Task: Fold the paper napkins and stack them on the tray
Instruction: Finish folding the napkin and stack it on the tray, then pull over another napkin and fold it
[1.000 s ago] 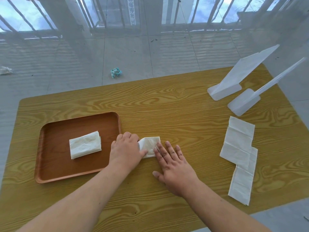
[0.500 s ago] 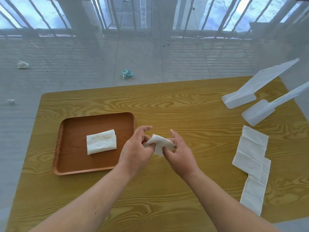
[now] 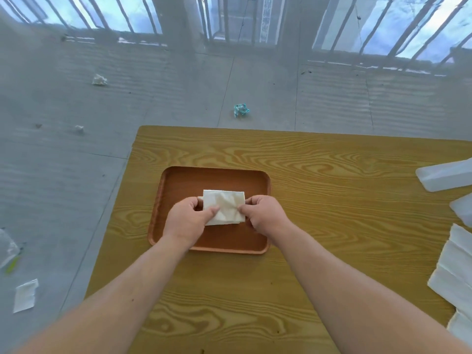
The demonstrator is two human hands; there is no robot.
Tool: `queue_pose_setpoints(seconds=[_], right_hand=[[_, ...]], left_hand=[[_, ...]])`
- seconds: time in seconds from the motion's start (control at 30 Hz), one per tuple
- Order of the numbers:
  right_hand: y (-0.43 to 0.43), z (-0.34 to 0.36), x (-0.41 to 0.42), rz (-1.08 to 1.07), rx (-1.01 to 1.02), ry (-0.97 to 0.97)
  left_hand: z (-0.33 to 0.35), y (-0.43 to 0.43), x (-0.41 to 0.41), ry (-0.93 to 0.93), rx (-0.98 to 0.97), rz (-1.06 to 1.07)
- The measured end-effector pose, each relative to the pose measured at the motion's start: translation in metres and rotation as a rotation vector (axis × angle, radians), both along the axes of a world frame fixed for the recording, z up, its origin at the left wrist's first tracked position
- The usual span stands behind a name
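Observation:
A brown wooden tray (image 3: 178, 180) sits on the yellow wood-grain table (image 3: 332, 175). Over the tray's middle I hold a folded white napkin (image 3: 226, 205) by both ends. My left hand (image 3: 187, 219) pinches its left edge and my right hand (image 3: 265, 215) pinches its right edge. A sliver of the earlier folded napkin (image 3: 200, 199) peeks out beneath it at the left; the rest is hidden. Unfolded white napkins (image 3: 454, 272) lie overlapping at the table's right edge.
Two white plastic stands (image 3: 441, 176) rest at the far right of the table. Crumpled scraps litter the grey floor, including a teal one (image 3: 240, 110), a white one (image 3: 99, 79) and a flat napkin piece (image 3: 25, 295).
Both hands lifted the folded napkin off the table and carried it left over the tray, above the earlier napkin. The camera view swung left, so the tray sits in the centre.

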State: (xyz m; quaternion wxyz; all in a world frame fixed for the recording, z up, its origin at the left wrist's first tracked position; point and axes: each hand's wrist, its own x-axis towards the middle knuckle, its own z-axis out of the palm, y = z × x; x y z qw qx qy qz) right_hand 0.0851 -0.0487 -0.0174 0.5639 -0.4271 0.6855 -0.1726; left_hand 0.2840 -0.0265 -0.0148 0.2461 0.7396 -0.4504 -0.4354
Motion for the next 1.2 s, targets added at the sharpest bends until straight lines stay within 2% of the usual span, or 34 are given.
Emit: queue_pose_setpoints(seconds=[0.17, 0.23, 0.3, 0.37, 0.43, 0.6, 0.7, 0.83, 0.93, 1.03, 1.2], right_hand=[[-0.003, -0.008, 0.017, 0.197, -0.079, 0.270], [0.004, -0.009, 0.015, 0.212, -0.229, 0.469], [0.018, -0.006, 0.005, 0.178, -0.435, 0.572], [0.037, -0.003, -0.012, 0.167, -0.600, 0.571], [0.061, -0.005, -0.040, 0.198, -0.653, 0.621], [0.113, -0.019, -0.141, 0.293, -0.400, 0.856], [0.136, -0.022, -0.200, 0.251, -0.299, 0.942], [0.165, -0.022, -0.263, 0.074, -0.162, 1.003], [0.179, -0.025, -0.290, -0.011, -0.046, 0.976], [0.186, -0.028, -0.295, 0.026, 0.014, 0.904], [0.183, -0.032, -0.266, 0.191, -0.146, 0.801]], left_hand=[[-0.010, 0.000, 0.019, -0.269, 0.084, -0.047], [-0.010, 0.005, 0.017, -0.458, 0.040, -0.080], [-0.008, 0.013, 0.009, -0.608, -0.107, -0.220], [-0.004, 0.024, -0.008, -0.665, -0.266, -0.436], [-0.002, 0.033, -0.032, -0.680, -0.328, -0.624], [-0.013, 0.040, -0.107, -0.718, -0.357, -1.027], [-0.019, 0.040, -0.150, -0.737, -0.342, -1.119], [-0.029, 0.041, -0.196, -0.787, -0.301, -1.217], [-0.033, 0.044, -0.218, -0.799, -0.269, -1.261], [-0.036, 0.047, -0.230, -0.792, -0.202, -1.263], [-0.034, 0.050, -0.235, -0.764, -0.214, -1.246]])
